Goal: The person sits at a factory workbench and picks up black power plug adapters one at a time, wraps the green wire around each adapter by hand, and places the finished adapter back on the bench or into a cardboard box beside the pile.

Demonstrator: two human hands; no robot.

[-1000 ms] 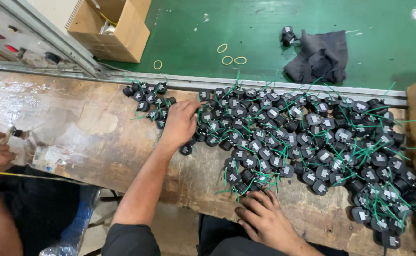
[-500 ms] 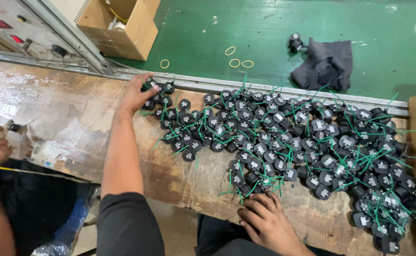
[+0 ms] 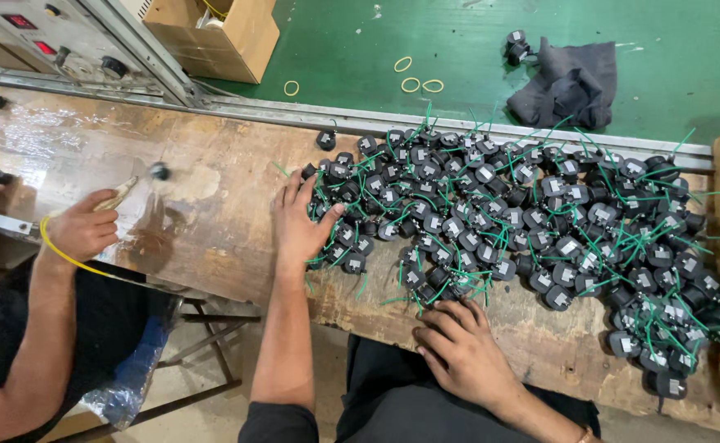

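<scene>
So the left hand [image 3: 304,223] has come back in. Half a second ago it was stretched out to the far left corner of the pile, up by the metal rail; now it's pulled nearer and lies flat on the left edge of the heap of small black coils [image 3: 507,221], the ones with green wire leads. The fingers are spread wide, palm down over a few pieces, not pinching anything, so the grip is loose and open, more of a raking or corralling touch than a pick-up.

The right hand [image 3: 466,353] has barely budged. It sits at the near edge of the tabletop [image 3: 212,189], fingers curled and resting against the nearest coils at the bottom of the pile. I can't see anything pinched in it; it looks open and relaxed, just touching.

What that adds up to, as I read it: the stragglers at the far left got swept in, since only one loose coil [image 3: 324,139] now sits apart up by the rail [image 3: 294,111]. The pile itself stretches from the middle of the tabletop all the way to the right end.

Off to the left a co-worker's hand [image 3: 81,230] holds a small tool with a yellow wire looping off it, well apart from the pile. Beyond the rail there's green flooring with a grey cloth [image 3: 569,86], some yellow rubber bands [image 3: 413,82] and a cardboard box [image 3: 216,37].
</scene>
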